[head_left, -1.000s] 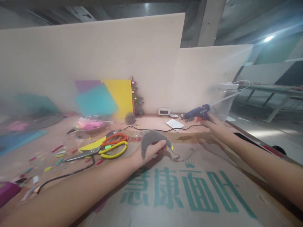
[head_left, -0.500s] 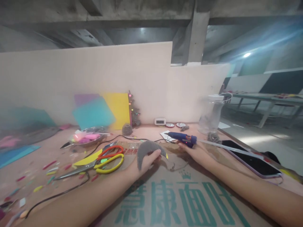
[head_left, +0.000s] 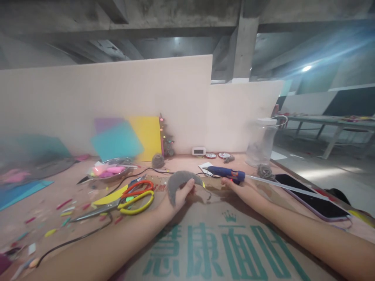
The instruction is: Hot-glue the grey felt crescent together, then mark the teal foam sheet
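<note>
My left hand (head_left: 181, 195) is closed on a grey crescent (head_left: 175, 181) that looks wrapped in yarn, thumb on its inner curve. A bit of yellow shows near the crescent's right tip, and a loose strand of yarn (head_left: 209, 194) hangs there. To the right, my right hand (head_left: 238, 189) grips a blue hot glue gun (head_left: 224, 171), its nozzle pointing left. A long clear glue stick (head_left: 284, 185) sticks out of the gun's back. The gun's nozzle is apart from the crescent. The handle is mostly hidden by my fingers.
Scissors (head_left: 136, 207) with red and yellow handles lie left of my left hand, among scattered coloured scraps. A black cord (head_left: 129, 175) crosses the table. Behind are a bowl (head_left: 109, 175), a ball of grey yarn (head_left: 158, 160) and a clear jug (head_left: 260, 144). A phone (head_left: 310, 197) lies right.
The crescent has shifted slightly left in my left hand, and the yarn strand that stretched rightward now hangs close to its tip. My right hand with the glue gun has barely moved.
</note>
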Demonstrator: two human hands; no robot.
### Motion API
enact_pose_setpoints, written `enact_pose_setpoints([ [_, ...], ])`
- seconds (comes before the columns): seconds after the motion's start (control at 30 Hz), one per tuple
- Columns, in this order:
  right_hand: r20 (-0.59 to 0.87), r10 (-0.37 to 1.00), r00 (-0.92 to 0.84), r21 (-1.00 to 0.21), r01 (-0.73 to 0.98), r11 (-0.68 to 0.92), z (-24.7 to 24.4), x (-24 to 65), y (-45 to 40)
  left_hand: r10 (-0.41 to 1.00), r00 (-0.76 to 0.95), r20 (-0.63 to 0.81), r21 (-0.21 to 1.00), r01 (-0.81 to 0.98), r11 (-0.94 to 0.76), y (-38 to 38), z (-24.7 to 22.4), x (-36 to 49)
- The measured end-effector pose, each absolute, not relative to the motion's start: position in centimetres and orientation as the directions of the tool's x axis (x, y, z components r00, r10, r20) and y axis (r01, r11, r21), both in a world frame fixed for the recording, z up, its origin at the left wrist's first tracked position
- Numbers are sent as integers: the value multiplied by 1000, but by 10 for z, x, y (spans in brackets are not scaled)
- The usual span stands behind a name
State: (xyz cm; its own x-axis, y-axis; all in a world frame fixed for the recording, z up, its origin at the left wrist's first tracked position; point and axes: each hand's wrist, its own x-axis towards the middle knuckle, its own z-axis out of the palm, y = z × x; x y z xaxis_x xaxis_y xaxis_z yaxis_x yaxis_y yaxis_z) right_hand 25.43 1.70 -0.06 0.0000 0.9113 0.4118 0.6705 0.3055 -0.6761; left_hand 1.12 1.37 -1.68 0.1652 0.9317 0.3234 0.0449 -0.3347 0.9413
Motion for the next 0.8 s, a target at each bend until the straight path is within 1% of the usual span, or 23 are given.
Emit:
enact_pose_setpoints([
  [0.07, 423, 906, -5, -683, 655, 323, -2, 255, 17, 943, 138, 303, 951, 25, -309, 15, -18, 11],
  [0.17, 451, 892, -30, -681, 635, 365, 2, 253, 13, 960, 102, 260, 963, 45, -265, 16, -19, 11],
  [0.4, 463, 886, 13, -592, 749, 298, 12, 247, -2, 996, -37, 76, 989, 133, -71, 12, -18, 9],
  [0.47, 472, 881, 1, -581, 752, 311, 9, 247, -2, 998, -53, 44, 989, 143, -36, 11, -17, 8],
  [0.6, 470, 878, -93, -603, 692, 396, 8, 247, -1, 998, -65, 26, 994, 110, -19, 9, -12, 10],
  [0.8, 466, 876, -122, -617, 665, 421, 18, 244, -8, 999, -20, 38, 999, 39, -38, 9, -11, 14],
])
